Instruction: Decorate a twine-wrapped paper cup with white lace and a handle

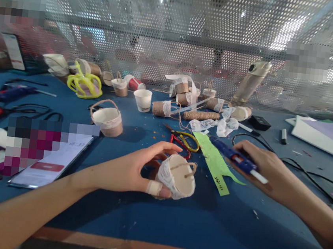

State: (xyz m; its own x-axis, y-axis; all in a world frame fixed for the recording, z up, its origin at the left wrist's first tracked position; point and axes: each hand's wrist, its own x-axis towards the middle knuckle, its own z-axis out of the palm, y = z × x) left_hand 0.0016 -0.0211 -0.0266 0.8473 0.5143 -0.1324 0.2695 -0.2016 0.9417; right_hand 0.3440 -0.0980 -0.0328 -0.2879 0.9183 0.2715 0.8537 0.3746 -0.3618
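My left hand (149,170) is closed round a small paper-cup basket (175,177) with white lace at its rim and a twine handle. The basket is tilted, its opening turned to the right. A strip of tape wraps my left thumb. In my right hand (257,165) is a blue glue gun (240,158), a white glue stick jutting from its back end and its nozzle end pointing away to the left. Between the hands lies a green paper strip (214,165) with writing on it. Scissors with yellow and red handles (192,142) rest just beyond the held basket.
A finished-looking basket (109,120), a plain white cup (143,100), a twine spool (201,116) and crumpled lace (227,125) stand or lie farther back. At left are a phone (52,164) and another glue gun (16,92). A bottle (251,84) leans by the perforated metal screen (170,33).
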